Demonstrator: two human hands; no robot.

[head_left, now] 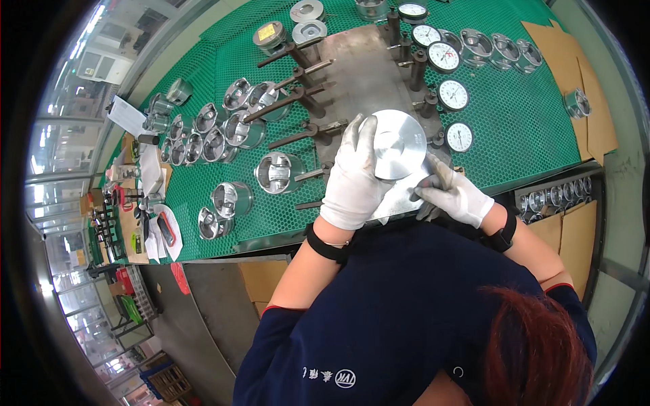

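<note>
Both hands wear white gloves. My left hand (354,177) is closed around the left edge of a shiny metal piston (401,143), its round flat crown turned up. The piston is at the near end of a grey metal plate (365,74). Beside the piston's lower right edge, my right hand (452,195) has its fingers curled in, their tips stained dark. Whatever lies between those fingertips is too hard to make out. A bright whitish surface (395,201) shows between the two hands, partly covered by them.
Dial gauges (443,57) on dark posts line the plate's right side, with clamp rods (288,101) along its left. Several pistons (279,172) stand on the green mat (203,61). Cardboard (565,74) lies at right, above a piston tray (555,196). Papers (127,116) lie far left.
</note>
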